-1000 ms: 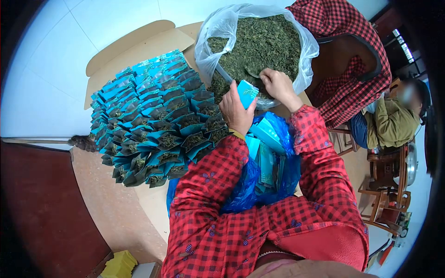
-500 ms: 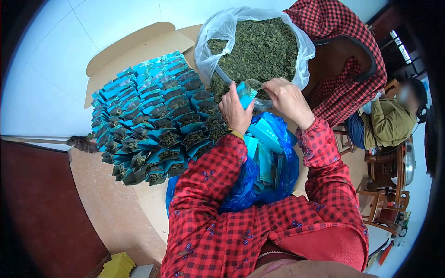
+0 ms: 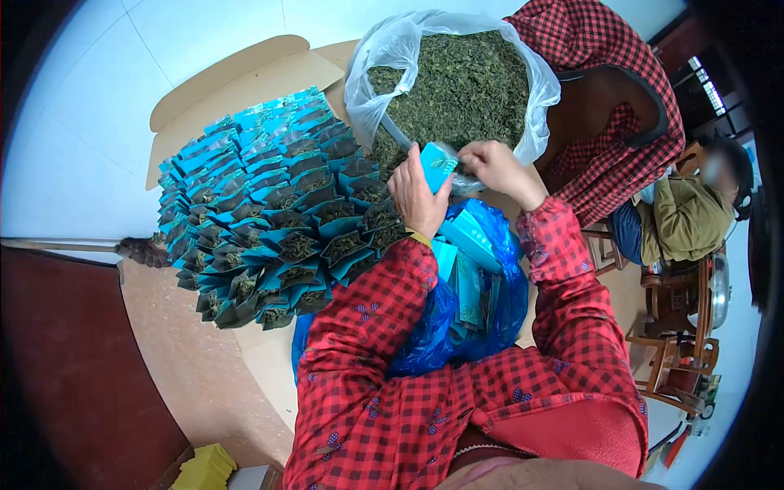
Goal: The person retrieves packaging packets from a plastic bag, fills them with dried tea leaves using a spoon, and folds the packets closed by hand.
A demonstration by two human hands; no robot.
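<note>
Above the near rim of the tea bag, my left hand [image 3: 418, 194] grips a small teal packet [image 3: 438, 168], its fingers wrapped round the sides. Close on its right, my right hand [image 3: 496, 170] is closed at the packet's top, pinching a small see-through, round-rimmed thing that is blurred and partly hidden. Behind both hands, a clear plastic bag [image 3: 377, 88] stands wide open, full of dry green tea leaves [image 3: 465, 90]. Below them a blue plastic bag [image 3: 510, 314] holds several flat teal packets [image 3: 468, 286].
Many open teal packets with leaves in them [image 3: 269, 204] stand packed upright on the left, over cardboard [image 3: 237, 86]. A chair with a red checked cover [image 3: 629, 49] is at upper right. Another person [image 3: 690, 204] sits farther right beside wooden furniture. A yellow thing [image 3: 204, 469] lies lower left.
The packet in my left hand has turned more of its printed face to view. My right hand has moved slightly, and the see-through thing is now closer to the packet's mouth.
</note>
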